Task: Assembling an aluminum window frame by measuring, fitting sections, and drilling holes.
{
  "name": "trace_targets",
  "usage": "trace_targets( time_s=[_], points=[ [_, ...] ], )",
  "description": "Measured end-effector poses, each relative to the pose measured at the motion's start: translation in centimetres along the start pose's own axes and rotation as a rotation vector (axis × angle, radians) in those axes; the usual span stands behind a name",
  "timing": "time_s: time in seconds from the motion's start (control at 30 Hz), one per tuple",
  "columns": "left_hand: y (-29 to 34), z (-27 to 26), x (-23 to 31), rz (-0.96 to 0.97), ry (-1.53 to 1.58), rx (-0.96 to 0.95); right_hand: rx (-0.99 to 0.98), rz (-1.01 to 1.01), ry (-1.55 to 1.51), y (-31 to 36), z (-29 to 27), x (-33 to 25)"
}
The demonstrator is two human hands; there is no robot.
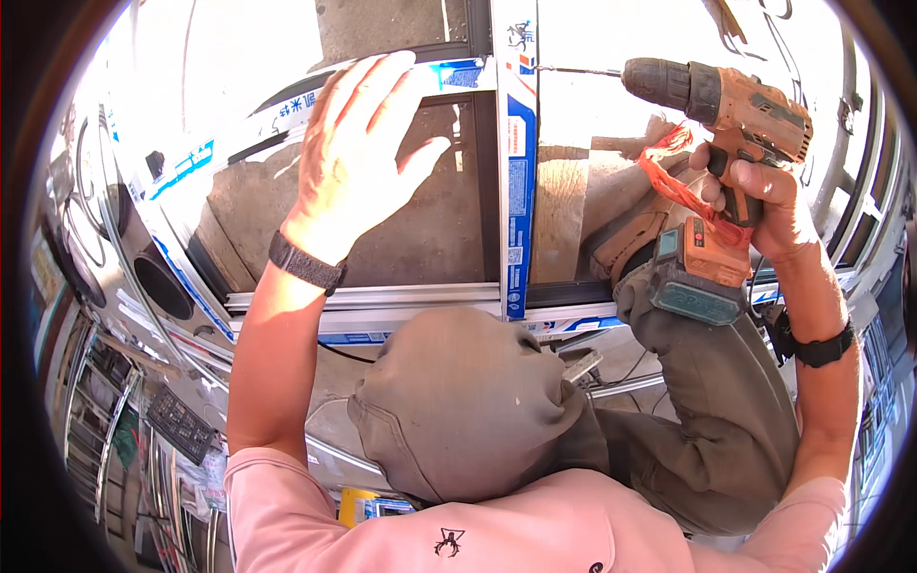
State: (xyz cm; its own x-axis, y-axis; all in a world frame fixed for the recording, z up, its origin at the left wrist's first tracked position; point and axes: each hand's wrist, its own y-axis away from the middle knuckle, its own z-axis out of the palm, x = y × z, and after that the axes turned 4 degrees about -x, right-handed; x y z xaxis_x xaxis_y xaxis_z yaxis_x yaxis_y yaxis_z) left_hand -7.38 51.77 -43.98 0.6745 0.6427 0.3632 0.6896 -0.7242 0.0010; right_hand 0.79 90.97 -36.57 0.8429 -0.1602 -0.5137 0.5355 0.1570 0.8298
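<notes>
My left hand (355, 143) lies with fingers stretched and thumb apart over a crossbar (285, 113) covered in white and blue protective film. It presses on or rests against that bar. My right hand (778, 205) grips an orange and black cordless drill (726, 103) by its handle. The long thin drill bit (581, 71) points left, its tip at the edge of the film-covered upright bar (518, 191), near where the crossbar meets it. I cannot tell whether the tip has entered the bar. A torn red strip (665, 167) hangs at the drill's handle.
The bars belong to a large metal frame, with a silver lower rail (411, 298) running across the near side. Cables (100, 191) loop at the far left. A dark keypad-like panel (180, 423) and metal profiles (105, 458) lie lower left. Strong sunlight whitens the far floor.
</notes>
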Motion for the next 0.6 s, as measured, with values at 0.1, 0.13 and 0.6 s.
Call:
trace_targets(
  time_s=[0.1, 0.13, 0.6],
  points=[
    [-1.2, -0.7, -1.8, -0.094, -0.101, -0.021, 0.034, 0.006, -0.037, 0.1, 0.4, 0.5],
    [-1.4, -1.0, -3.4, -0.058, -0.233, -0.121, 0.030, -0.004, -0.057, 0.1, 0.6, 0.6],
    [0.9, -5.1, -10.2, -0.206, -0.043, -0.442, 0.153, -0.081, -0.144, -2.2, -4.7, 2.1]
  ],
)
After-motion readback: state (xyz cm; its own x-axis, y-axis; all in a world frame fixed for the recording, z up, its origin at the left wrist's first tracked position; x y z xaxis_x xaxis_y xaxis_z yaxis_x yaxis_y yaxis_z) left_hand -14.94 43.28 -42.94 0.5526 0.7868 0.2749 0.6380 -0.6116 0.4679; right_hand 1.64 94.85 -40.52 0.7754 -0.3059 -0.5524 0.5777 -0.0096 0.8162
